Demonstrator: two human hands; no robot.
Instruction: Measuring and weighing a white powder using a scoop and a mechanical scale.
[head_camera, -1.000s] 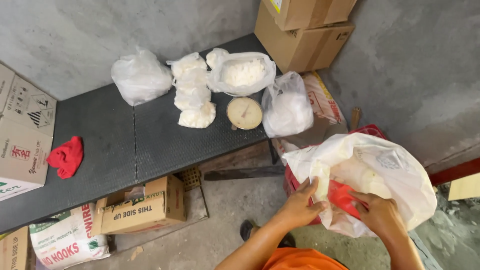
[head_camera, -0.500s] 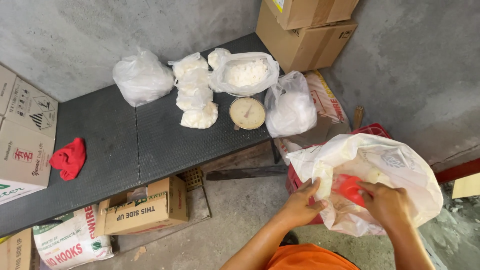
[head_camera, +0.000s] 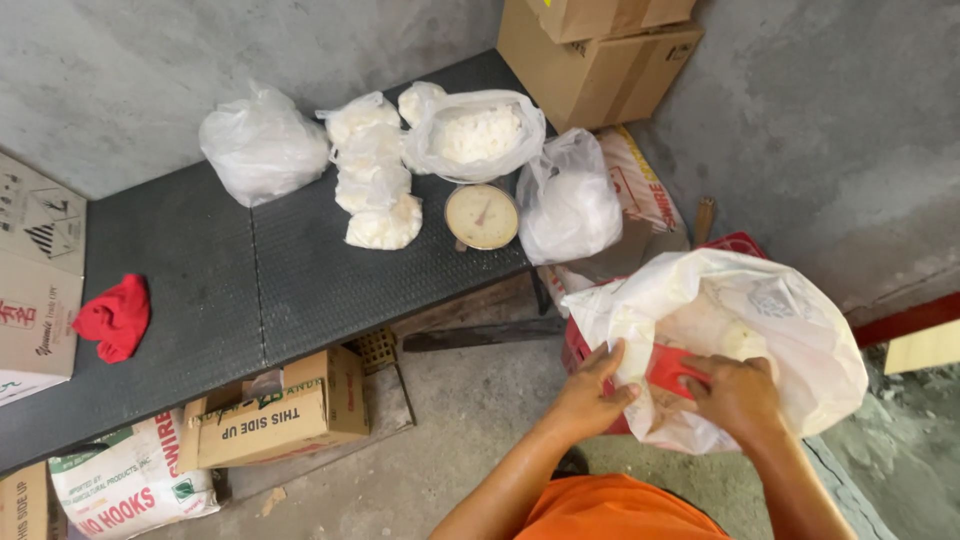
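L hand (head_camera: 592, 392) & R hand (head_camera: 737, 392): fingers pinch white bag (head_camera: 740, 330) mouth apart, over red crate (head_camera: 672, 368) for support.

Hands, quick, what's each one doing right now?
Left hand: closed on the edge of the white bag.
Right hand: fingers curled into the bag's plastic, gripping it.

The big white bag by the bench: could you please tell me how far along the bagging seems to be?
Done: several filled small bags lie on the dark bench beside a dial scale. In hand: left hand and right hand grip the big white bag. Left: its contents appear still unportioned.
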